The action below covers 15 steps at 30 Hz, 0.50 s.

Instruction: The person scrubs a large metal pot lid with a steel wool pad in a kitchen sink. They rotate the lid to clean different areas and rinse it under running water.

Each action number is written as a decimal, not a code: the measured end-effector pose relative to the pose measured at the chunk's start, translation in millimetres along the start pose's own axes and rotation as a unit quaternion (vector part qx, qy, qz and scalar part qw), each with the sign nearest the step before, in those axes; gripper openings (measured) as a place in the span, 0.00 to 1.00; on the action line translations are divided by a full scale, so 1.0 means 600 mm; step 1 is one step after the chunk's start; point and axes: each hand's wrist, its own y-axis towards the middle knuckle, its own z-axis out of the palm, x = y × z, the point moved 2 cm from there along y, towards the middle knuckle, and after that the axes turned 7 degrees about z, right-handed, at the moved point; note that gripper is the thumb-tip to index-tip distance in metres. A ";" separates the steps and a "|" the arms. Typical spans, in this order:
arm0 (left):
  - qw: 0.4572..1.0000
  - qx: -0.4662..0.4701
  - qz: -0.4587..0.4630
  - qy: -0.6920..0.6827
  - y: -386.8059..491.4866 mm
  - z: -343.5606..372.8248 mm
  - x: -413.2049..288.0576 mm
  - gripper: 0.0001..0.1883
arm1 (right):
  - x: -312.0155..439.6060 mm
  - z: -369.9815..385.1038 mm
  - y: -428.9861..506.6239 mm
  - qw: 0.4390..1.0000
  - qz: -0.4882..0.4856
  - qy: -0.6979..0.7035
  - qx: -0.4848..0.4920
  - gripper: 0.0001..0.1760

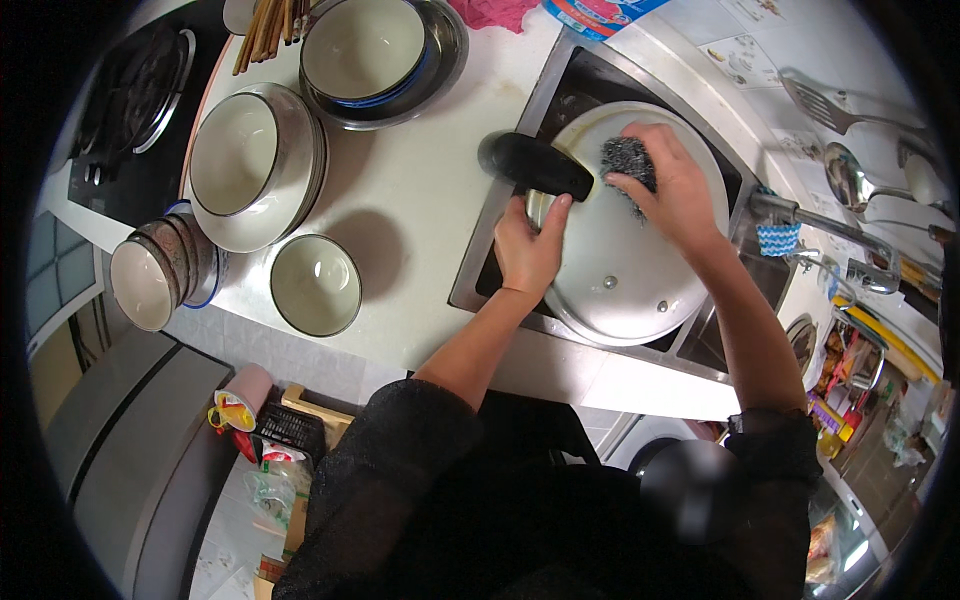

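Note:
A large metal pot lid (637,247) with a black handle (540,165) lies over the double sink. My left hand (531,244) grips the lid's rim just beside the handle, its thumb on top. In my right hand (671,184) is a steel wool scourer (628,161), pressed to the lid's surface near the handle. Which side of the lid faces up I cannot tell. The sink basin under it is mostly hidden.
Left on the counter (427,247) stand a single bowl (315,285), stacked plates with a bowl (234,154), tilted stacked bowls (142,285), a metal basin (442,67) holding bowls, and chopsticks (262,34). A faucet (832,225) reaches in from the right; utensils (847,176) hang on the wall.

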 end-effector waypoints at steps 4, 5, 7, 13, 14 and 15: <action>1.000 -0.013 0.018 -0.009 0.001 0.002 0.003 0.30 | 0.018 -0.004 -0.021 0.994 -0.077 -0.075 0.011 0.29; 1.000 -0.012 0.016 -0.006 0.001 0.001 0.003 0.30 | 0.021 -0.007 -0.026 0.994 -0.078 -0.071 0.008 0.29; 1.000 -0.016 0.016 -0.004 0.001 -0.001 0.002 0.30 | 0.014 -0.023 -0.026 0.996 -0.071 -0.038 0.039 0.31; 1.000 -0.016 0.019 -0.010 0.001 0.000 -0.005 0.29 | -0.014 -0.002 -0.010 0.995 -0.010 0.098 0.027 0.23; 0.999 -0.020 0.023 -0.014 -0.001 0.002 -0.008 0.29 | -0.015 0.002 -0.009 0.989 0.032 0.142 0.010 0.21; 0.999 -0.027 0.026 -0.017 -0.001 0.002 -0.009 0.29 | -0.010 0.003 -0.008 0.993 0.013 0.114 0.013 0.19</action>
